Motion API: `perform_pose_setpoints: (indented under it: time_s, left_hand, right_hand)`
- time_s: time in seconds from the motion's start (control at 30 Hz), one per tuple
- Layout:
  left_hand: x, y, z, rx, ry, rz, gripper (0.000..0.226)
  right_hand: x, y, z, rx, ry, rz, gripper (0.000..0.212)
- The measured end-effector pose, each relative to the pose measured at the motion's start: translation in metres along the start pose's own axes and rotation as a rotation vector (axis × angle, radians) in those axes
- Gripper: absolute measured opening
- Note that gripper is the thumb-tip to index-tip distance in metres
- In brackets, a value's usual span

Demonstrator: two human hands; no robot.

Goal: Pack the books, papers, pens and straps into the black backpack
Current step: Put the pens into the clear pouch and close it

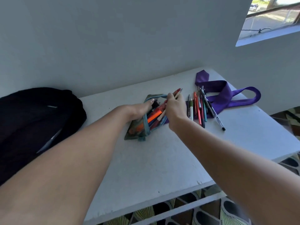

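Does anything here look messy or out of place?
A little. Loose pens lie scattered on the white table, some resting on the crumpled purple strap, not yet in the pencil case. The table's near edge looks chipped.

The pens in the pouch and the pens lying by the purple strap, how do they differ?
The pens in the pouch are bunched inside it, some gripped by the right hand; the loose pens lie spread on the table, untouched, partly on the purple strap. Both sets are mixed colours.
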State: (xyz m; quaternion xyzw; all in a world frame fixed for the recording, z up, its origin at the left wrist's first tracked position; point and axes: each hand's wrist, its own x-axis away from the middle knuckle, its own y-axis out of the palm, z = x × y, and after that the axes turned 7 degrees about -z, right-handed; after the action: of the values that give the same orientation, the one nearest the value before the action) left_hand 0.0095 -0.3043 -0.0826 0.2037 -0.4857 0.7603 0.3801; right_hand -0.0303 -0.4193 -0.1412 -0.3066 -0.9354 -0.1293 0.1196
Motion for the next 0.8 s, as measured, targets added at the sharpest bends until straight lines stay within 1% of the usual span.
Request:
perform_pose_setpoints:
  time_s: [0.07, 0.17, 0.2, 0.3, 0.4, 0.47, 0.53, 0.67, 0.73, 0.8]
  left_hand:
    - [-0.003, 0.000, -0.004, 0.002, -0.001, -0.015, 0.075]
    - [-0.006, -0.004, -0.008, 0.004, 0.011, -0.004, 0.071]
    - [-0.007, -0.005, -0.008, 0.000, 0.013, -0.002, 0.068]
    - [-0.008, -0.007, -0.005, 0.001, 0.001, -0.010, 0.076]
    - [-0.012, -0.011, -0.006, 0.003, -0.022, -0.008, 0.080]
    - [-0.013, -0.013, -0.007, -0.005, -0.030, 0.003, 0.084]
    - [-0.013, -0.014, -0.008, -0.001, -0.038, 0.010, 0.085]
    - [-0.013, -0.017, -0.011, 0.023, -0.054, 0.018, 0.086]
    - [-0.012, -0.018, -0.011, 0.036, -0.052, 0.019, 0.082]
    - [-0.010, -0.018, -0.010, 0.053, -0.046, 0.015, 0.078]
  right_hand:
    - [0.001, 0.001, 0.005, 0.016, 0.010, -0.012, 0.020]
    - [0.004, 0.008, 0.014, 0.110, 0.014, -0.125, 0.025]
    - [0.007, 0.010, 0.017, 0.198, -0.013, -0.159, 0.028]
    - [0.011, 0.013, 0.019, 0.472, -0.146, -0.184, 0.036]
    - [0.011, 0.014, 0.019, 0.638, -0.247, -0.215, 0.036]
    - [0.010, 0.014, 0.019, 0.688, -0.259, -0.204, 0.036]
    - [0.009, 0.011, 0.018, 0.635, -0.254, -0.150, 0.034]
    - [0.005, 0.001, 0.012, 0.398, -0.258, -0.028, 0.022]
    - [0.003, -0.004, 0.008, 0.281, -0.259, 0.021, 0.015]
    - [0.003, -0.006, 0.005, 0.162, -0.227, 0.061, 0.015]
